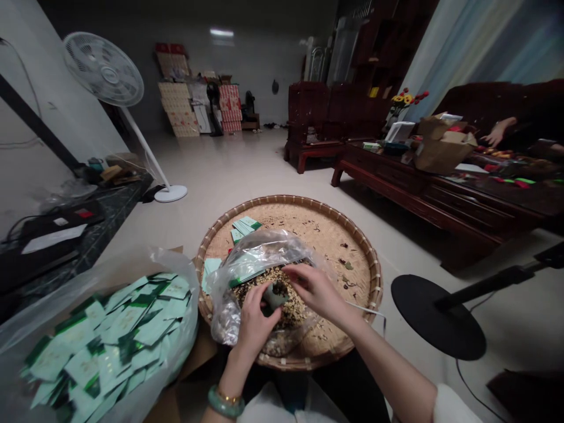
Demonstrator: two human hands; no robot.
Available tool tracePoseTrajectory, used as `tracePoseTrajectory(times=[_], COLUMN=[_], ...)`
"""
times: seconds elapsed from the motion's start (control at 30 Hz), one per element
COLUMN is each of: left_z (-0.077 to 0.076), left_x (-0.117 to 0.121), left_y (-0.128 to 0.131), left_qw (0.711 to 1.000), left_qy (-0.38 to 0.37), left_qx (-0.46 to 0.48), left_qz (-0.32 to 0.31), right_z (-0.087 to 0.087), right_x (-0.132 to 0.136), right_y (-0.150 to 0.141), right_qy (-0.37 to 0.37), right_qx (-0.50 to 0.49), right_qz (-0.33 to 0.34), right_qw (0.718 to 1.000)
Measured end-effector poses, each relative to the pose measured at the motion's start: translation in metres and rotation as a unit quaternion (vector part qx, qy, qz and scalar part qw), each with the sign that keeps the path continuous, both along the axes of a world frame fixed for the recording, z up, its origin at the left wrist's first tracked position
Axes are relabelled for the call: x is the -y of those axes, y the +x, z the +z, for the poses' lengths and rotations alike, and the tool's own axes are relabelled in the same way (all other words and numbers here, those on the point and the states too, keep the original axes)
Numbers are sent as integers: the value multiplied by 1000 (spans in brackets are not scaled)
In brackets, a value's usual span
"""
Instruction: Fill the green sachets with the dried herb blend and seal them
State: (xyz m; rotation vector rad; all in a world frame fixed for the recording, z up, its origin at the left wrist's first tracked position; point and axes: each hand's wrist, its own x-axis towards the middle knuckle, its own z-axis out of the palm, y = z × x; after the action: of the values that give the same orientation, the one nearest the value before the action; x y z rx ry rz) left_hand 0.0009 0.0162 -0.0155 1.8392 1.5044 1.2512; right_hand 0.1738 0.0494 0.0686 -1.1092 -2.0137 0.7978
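Observation:
My left hand [254, 322] is closed around a small pale green packet [275, 298], whose open mouth shows dark dried bits. Just to its right, my right hand [316, 292] reaches over with its fingers apart, their tips near the packet's mouth; I see nothing held in them. Both hands are above a clear plastic bag [227, 314] spread open on a round woven bamboo tray [352, 249]. Loose dried mix [302, 314], yellowish and dark, fills the bag. Several flat green packets [245, 226] lie at the tray's upper left, and more rest within the bag.
At left, a large plastic bag [176, 258] holds a heap of green packets [127, 320]. A white standing fan [170, 193] is beyond it. To the right are a black round stand base [438, 317] and a dark wooden table [396, 179], where another person's hand [500, 132] shows.

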Motion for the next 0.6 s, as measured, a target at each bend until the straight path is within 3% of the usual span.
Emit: tracePoseTrajectory(times=[0.2,0.4,0.6], left_z=[3,3,3], left_x=[7,10,10], left_y=[-1,1,-1], left_qw=[999,999,998], left_qy=[31,34,41], left_qx=[-15,-31,-49], left_qz=[8,2,13], right_z=[2,-11,-9], right_x=[17,21,18], right_y=[-3,-9,0], right_qy=[-61,5,79], right_qx=[-18,-25,-89], right_qz=[43,16,-51], right_qw=[997,1000,992])
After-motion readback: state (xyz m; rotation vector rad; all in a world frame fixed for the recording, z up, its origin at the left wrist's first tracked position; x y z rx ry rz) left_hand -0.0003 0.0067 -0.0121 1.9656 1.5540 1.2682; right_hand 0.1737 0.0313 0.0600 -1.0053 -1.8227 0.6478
